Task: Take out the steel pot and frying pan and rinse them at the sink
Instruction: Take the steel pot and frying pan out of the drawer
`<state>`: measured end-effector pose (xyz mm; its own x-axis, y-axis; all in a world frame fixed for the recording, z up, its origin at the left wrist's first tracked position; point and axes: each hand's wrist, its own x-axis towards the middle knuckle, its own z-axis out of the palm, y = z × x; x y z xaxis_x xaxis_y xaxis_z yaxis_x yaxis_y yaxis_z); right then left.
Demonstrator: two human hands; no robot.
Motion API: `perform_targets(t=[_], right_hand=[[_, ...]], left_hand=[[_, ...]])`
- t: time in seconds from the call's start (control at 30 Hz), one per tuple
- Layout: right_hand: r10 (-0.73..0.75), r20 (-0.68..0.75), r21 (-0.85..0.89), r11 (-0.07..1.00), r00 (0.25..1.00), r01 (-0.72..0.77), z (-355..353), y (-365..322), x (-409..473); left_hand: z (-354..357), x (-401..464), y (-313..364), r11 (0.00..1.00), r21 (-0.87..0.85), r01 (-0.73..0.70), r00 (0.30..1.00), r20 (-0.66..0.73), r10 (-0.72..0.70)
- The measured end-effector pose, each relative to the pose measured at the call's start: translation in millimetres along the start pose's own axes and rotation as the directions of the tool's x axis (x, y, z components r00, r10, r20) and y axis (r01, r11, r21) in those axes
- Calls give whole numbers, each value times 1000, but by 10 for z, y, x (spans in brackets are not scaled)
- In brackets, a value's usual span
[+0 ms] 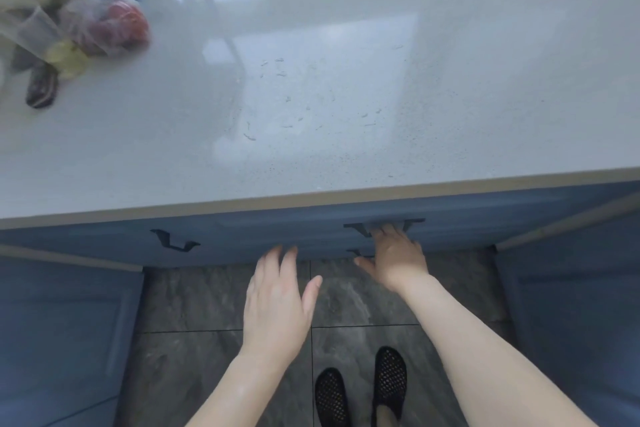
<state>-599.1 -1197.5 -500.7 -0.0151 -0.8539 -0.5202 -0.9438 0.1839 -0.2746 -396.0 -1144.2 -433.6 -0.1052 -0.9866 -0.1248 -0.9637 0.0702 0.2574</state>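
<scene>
My right hand point(394, 257) reaches under the edge of the pale countertop, and its fingers hook round a black drawer handle point(384, 224) on the blue cabinet front point(277, 232). My left hand point(277, 302) hovers in front of the same cabinet with its fingers straight and spread, holding nothing. No steel pot, frying pan or sink is in view.
A second black handle point(175, 241) sits further left on the blue front. A clear bag with red and yellow produce point(110, 25) and a dark object point(41, 87) lie at the counter's far left. Water drops point(294, 108) dot the worktop. Blue open doors point(62, 333) flank the grey tiled floor.
</scene>
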Motion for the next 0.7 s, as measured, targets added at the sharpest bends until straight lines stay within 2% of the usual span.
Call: perform_targets(t=[0.23, 0.47, 0.57, 0.63, 0.67, 0.7], right_hand=[[54, -31, -18, 998, 998, -55, 217, -44, -249], [66, -32, -8, 998, 997, -66, 374, -32, -573], [30, -30, 40, 999, 999, -29, 484, -42, -1008], [42, -274, 232, 972, 961, 24, 440, 13, -1398], [109, -453, 333, 941, 885, 55, 354, 72, -1590], [209, -607, 402, 913, 767, 68, 250, 164, -1737]], left_hand=[[-117, -34, -99, 996, -51, -67, 987, -146, 59], [-206, -173, -224, 991, -78, -106, 966, -243, 84], [-251, -218, -339, 992, -22, -128, 964, -236, 119], [-251, -250, -460, 995, 33, -99, 981, -167, 103], [-251, -271, -512, 997, 45, -64, 990, -119, 68], [-250, -301, -552, 999, 47, -25, 997, -71, 28]])
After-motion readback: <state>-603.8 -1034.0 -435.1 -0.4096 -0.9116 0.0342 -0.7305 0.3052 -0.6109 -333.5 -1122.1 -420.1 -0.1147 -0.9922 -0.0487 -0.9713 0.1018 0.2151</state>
